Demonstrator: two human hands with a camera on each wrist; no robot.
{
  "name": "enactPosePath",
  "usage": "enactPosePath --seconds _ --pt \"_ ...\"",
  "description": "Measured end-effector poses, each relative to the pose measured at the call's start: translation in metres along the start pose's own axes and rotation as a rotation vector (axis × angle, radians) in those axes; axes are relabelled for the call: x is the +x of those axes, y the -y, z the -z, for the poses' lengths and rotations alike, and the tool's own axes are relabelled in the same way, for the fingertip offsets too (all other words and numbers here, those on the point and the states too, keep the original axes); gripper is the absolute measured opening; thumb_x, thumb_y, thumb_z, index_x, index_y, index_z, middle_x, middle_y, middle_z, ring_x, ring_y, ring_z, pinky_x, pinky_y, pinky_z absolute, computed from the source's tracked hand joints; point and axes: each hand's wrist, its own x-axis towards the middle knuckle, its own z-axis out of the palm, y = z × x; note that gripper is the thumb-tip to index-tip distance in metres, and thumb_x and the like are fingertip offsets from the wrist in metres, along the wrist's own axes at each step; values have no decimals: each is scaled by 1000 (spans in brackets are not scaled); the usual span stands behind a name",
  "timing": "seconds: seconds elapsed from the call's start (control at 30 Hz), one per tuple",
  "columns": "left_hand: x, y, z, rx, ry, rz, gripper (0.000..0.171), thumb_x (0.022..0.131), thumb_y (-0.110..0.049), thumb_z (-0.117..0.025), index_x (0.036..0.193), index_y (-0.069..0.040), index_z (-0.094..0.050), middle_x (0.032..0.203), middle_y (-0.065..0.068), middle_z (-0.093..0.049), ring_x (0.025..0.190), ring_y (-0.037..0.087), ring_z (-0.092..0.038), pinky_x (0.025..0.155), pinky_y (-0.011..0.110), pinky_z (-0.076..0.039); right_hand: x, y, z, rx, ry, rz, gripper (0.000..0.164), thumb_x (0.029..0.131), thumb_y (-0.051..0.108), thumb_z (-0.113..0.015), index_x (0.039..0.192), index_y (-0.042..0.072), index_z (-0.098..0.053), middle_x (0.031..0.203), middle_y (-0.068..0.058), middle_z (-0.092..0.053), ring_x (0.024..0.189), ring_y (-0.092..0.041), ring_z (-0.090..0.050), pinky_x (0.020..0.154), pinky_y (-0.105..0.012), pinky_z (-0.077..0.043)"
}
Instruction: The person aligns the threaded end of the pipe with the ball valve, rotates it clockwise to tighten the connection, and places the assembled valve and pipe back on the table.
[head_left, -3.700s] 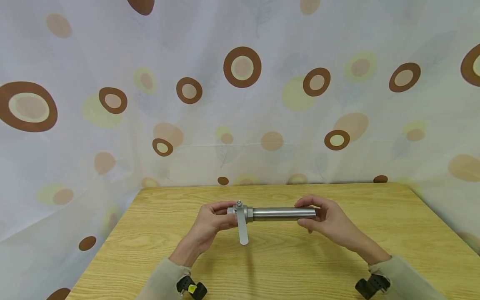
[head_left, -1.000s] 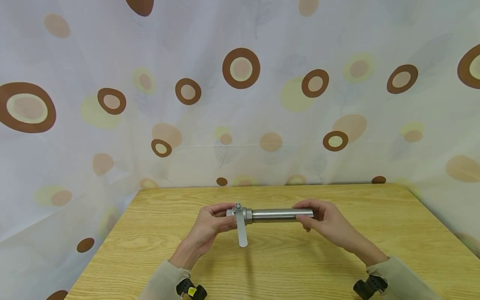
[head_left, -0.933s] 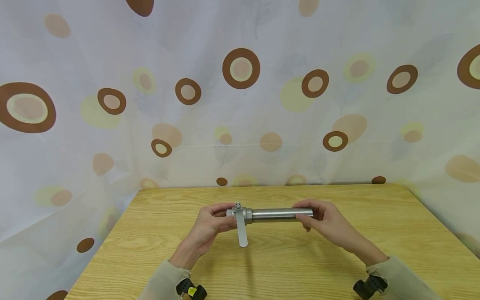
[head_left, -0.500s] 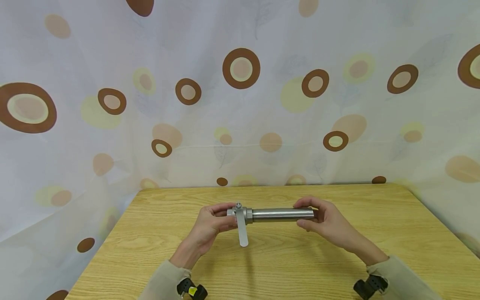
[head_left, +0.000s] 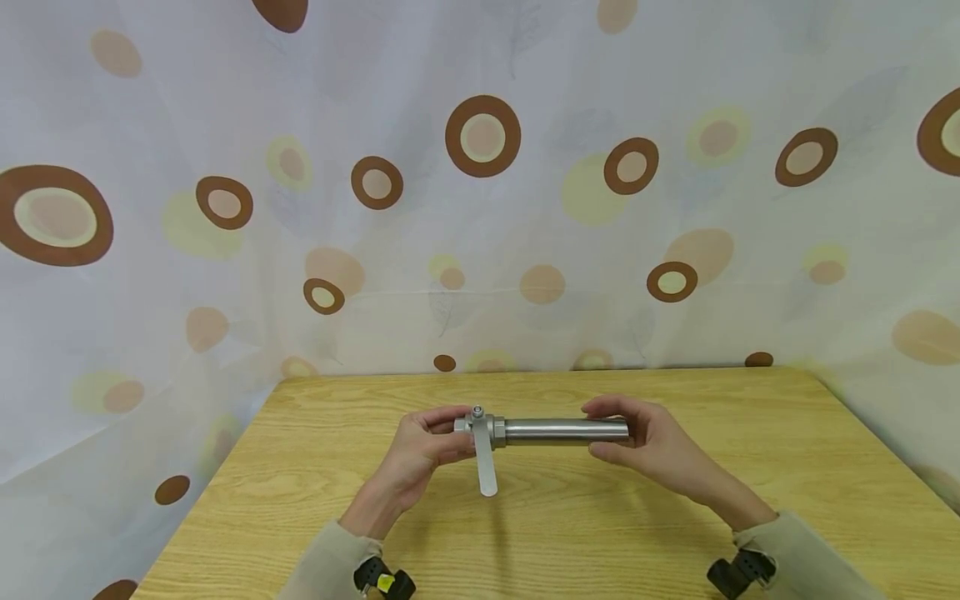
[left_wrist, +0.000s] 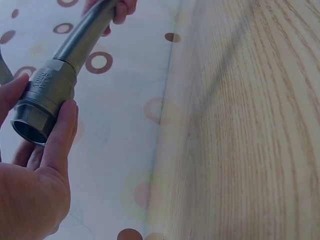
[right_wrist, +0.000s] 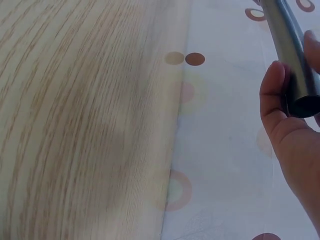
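A steel ball valve point(head_left: 491, 428) with a flat grey lever handle point(head_left: 486, 467) hanging toward me is joined to a straight metal pipe point(head_left: 558, 430). Both are held level above the table. My left hand point(head_left: 412, 454) grips the valve's left end, thumb in front and fingers behind. In the left wrist view the valve point(left_wrist: 47, 87) shows its open threaded end between the fingers. My right hand point(head_left: 660, 442) has its fingers curled round the pipe's far right end. The right wrist view shows the pipe's dark open end point(right_wrist: 306, 106) between thumb and finger.
A wood-grain table point(head_left: 315, 483) lies below the hands. Behind and at both sides hangs a pale curtain point(head_left: 420, 250) with brown and yellow circles. Black wrist cameras point(head_left: 386, 577) are strapped at both cuffs.
The right hand's thumb and fingers have shifted around the pipe's end, the thumb moving from its front to its lower edge. The left hand and valve stay almost still.
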Motion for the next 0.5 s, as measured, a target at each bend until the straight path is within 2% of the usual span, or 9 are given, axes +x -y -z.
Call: enactPosePath --seconds 0.03,0.1,0.2,0.3,0.5 --pt "0 0 0 -2 1 0 42 88 8 -75 130 10 -69 117 17 -75 101 23 -75 91 43 -62 0 -1 0 13 7 20 40 99 -2 -71 137 -6 -58 132 -10 -62 109 -14 -67 80 -32 -63" --pt "0 -1 0 -5 2 3 43 88 8 -75 130 10 -68 117 18 -75 101 23 -75 91 43 -62 0 -2 0 49 28 45 40 98 -5 -71 135 -7 -57 132 -10 -61 113 -14 -66 82 -32 -63" --pt "0 -1 -1 -4 3 7 43 88 9 -75 131 11 -67 118 18 -75 101 23 -74 91 43 -62 0 -3 1 69 45 57 35 98 -6 -69 131 -7 -57 125 -15 -61 101 -16 -68 76 -31 -63" --pt "-1 -1 -1 4 1 8 44 89 9 -74 132 12 -66 119 18 -74 101 23 -74 91 43 -62 0 -1 1 43 35 45 30 100 -4 -68 130 -6 -60 116 -19 -64 86 -21 -68 68 -31 -61" --pt "-1 -1 -1 14 -3 2 44 89 9 -74 132 12 -66 120 19 -74 101 23 -74 91 42 -63 1 2 1 -38 -3 -18 24 106 6 -63 128 -3 -66 93 -15 -64 68 -25 -57 58 -36 -54"
